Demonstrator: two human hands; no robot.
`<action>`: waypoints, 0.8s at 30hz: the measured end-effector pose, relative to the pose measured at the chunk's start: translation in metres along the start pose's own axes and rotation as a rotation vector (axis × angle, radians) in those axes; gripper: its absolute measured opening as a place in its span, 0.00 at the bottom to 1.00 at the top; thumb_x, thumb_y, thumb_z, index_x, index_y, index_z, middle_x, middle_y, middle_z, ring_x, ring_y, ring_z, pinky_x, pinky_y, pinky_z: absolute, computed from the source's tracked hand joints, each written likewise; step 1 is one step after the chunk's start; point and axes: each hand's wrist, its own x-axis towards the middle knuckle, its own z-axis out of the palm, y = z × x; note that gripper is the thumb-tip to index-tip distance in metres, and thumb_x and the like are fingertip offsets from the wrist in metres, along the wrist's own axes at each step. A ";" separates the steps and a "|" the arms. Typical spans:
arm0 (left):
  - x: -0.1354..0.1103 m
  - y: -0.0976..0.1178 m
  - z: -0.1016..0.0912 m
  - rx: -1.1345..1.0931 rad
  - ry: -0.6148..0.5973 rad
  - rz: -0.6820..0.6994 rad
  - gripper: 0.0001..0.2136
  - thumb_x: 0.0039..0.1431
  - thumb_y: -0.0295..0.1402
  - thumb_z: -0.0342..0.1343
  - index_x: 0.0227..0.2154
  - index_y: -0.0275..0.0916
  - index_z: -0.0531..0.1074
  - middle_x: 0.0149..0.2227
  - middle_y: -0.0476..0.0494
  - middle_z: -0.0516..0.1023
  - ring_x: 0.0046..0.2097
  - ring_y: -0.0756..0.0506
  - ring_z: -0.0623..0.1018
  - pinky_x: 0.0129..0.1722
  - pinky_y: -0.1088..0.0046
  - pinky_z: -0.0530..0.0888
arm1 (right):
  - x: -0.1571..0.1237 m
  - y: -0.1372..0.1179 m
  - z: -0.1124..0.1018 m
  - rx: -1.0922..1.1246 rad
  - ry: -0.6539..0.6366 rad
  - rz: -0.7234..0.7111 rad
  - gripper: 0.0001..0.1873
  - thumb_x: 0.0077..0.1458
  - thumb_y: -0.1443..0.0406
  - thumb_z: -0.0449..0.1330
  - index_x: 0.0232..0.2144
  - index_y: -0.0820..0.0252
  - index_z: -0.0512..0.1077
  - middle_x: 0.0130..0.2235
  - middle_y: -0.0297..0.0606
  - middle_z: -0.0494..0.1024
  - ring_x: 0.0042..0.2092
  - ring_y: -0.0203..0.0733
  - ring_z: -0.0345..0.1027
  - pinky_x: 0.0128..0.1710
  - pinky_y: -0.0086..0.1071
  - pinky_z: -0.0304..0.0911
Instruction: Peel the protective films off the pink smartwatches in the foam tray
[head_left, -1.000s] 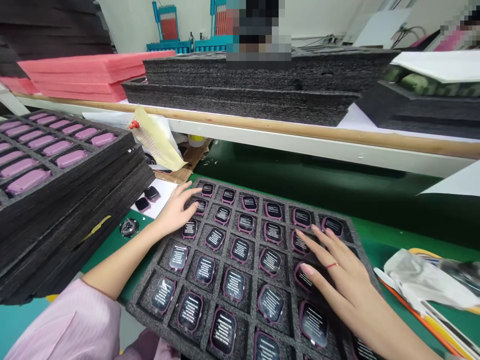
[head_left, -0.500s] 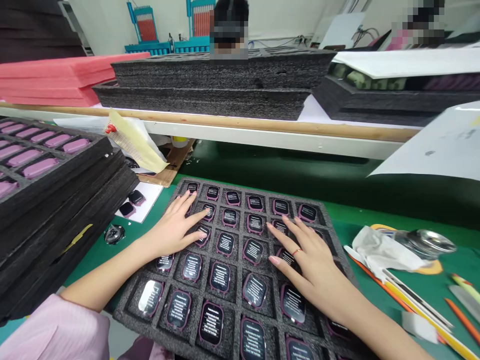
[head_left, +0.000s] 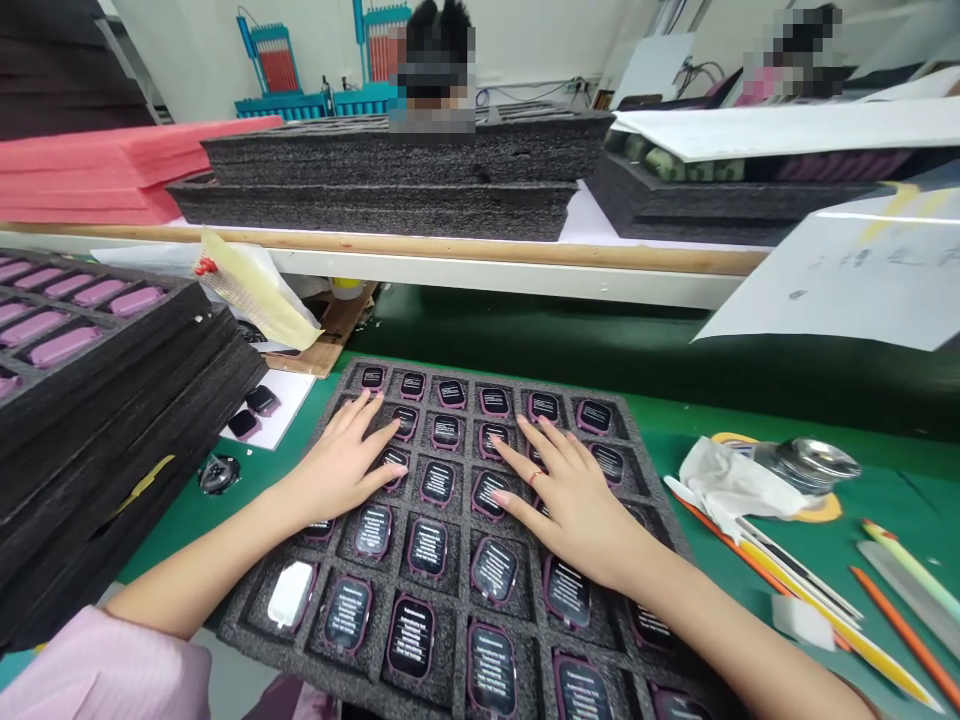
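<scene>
A dark grey foam tray [head_left: 463,625] lies in front of me, its square pockets holding several purple-rimmed smartwatch faces [head_left: 411,637] with white text lit on their screens. My left hand [head_left: 341,460] rests with spread fingers over the tray's left columns, fingertips at watches in the upper rows. Over the middle and right columns lies my right hand [head_left: 577,500], fingers apart, a thin ring on one of them. Its thumb and index fingertips touch or hover just above two watches; I cannot tell which. Both hands hide some pockets. Neither holds anything.
Stacked foam trays with purple parts [head_left: 64,345] stand at left. A shelf [head_left: 480,262] crosses behind, bearing black foam [head_left: 375,180] and pink foam [head_left: 97,170]. At right lie a white cloth [head_left: 731,480], a metal dish [head_left: 817,465], pencils and a white block [head_left: 802,620]. A person sits beyond.
My right hand has shifted left across the tray, its fingers now over the middle columns. My left hand stays nearly in place. The whole view has moved slightly.
</scene>
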 end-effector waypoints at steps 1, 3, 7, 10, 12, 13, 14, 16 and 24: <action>0.001 0.001 0.002 -0.007 -0.003 0.004 0.30 0.68 0.53 0.45 0.63 0.38 0.66 0.72 0.30 0.53 0.73 0.31 0.47 0.69 0.43 0.53 | -0.001 0.001 -0.002 0.005 0.020 0.001 0.35 0.66 0.44 0.46 0.67 0.54 0.62 0.71 0.54 0.54 0.72 0.66 0.42 0.66 0.66 0.48; 0.003 0.003 0.004 -0.027 -0.010 0.017 0.29 0.68 0.53 0.46 0.64 0.41 0.66 0.72 0.32 0.52 0.73 0.31 0.47 0.69 0.43 0.53 | -0.005 0.004 -0.006 0.015 0.065 0.011 0.35 0.67 0.45 0.44 0.68 0.54 0.59 0.71 0.53 0.54 0.72 0.63 0.42 0.66 0.65 0.48; 0.004 0.006 0.002 -0.047 -0.043 0.031 0.29 0.68 0.53 0.44 0.66 0.45 0.62 0.73 0.35 0.50 0.74 0.32 0.46 0.69 0.44 0.52 | -0.016 0.014 -0.010 0.012 0.098 0.052 0.36 0.68 0.45 0.42 0.68 0.57 0.60 0.70 0.55 0.57 0.72 0.63 0.44 0.66 0.64 0.50; 0.003 0.006 -0.002 -0.039 -0.039 0.012 0.30 0.69 0.53 0.43 0.67 0.42 0.61 0.72 0.34 0.51 0.74 0.33 0.46 0.70 0.45 0.52 | -0.026 0.022 -0.007 -0.003 0.109 0.068 0.36 0.68 0.45 0.41 0.67 0.58 0.61 0.69 0.56 0.58 0.71 0.66 0.47 0.64 0.65 0.53; 0.001 0.004 -0.003 -0.033 -0.022 -0.004 0.30 0.69 0.52 0.44 0.66 0.42 0.61 0.72 0.34 0.53 0.74 0.34 0.47 0.70 0.46 0.53 | -0.033 0.028 -0.005 -0.013 0.129 0.074 0.35 0.68 0.45 0.41 0.66 0.57 0.62 0.69 0.55 0.59 0.70 0.67 0.48 0.63 0.66 0.54; 0.000 0.004 -0.003 -0.029 -0.018 -0.009 0.29 0.69 0.52 0.44 0.67 0.42 0.61 0.72 0.34 0.53 0.73 0.34 0.48 0.69 0.46 0.53 | -0.036 0.030 -0.004 -0.017 0.140 0.076 0.35 0.68 0.45 0.42 0.66 0.57 0.62 0.69 0.55 0.60 0.70 0.67 0.49 0.63 0.66 0.55; -0.001 0.003 -0.003 -0.023 -0.020 -0.013 0.30 0.68 0.52 0.45 0.67 0.43 0.60 0.72 0.34 0.53 0.73 0.33 0.48 0.69 0.46 0.53 | -0.039 0.032 -0.003 -0.019 0.150 0.075 0.34 0.68 0.46 0.42 0.66 0.57 0.62 0.68 0.55 0.60 0.70 0.67 0.50 0.62 0.67 0.55; -0.002 0.002 -0.002 -0.007 -0.030 -0.018 0.30 0.68 0.52 0.44 0.67 0.43 0.61 0.72 0.34 0.52 0.73 0.33 0.48 0.69 0.45 0.53 | -0.043 0.034 -0.002 -0.017 0.164 0.073 0.34 0.68 0.46 0.42 0.67 0.56 0.61 0.68 0.55 0.61 0.70 0.66 0.51 0.62 0.66 0.55; 0.001 0.007 -0.005 0.053 -0.047 -0.038 0.31 0.69 0.53 0.42 0.67 0.37 0.60 0.72 0.30 0.53 0.73 0.33 0.48 0.69 0.46 0.54 | -0.024 0.015 -0.002 -0.018 0.083 0.033 0.34 0.67 0.45 0.45 0.67 0.54 0.62 0.69 0.56 0.58 0.71 0.67 0.46 0.64 0.65 0.52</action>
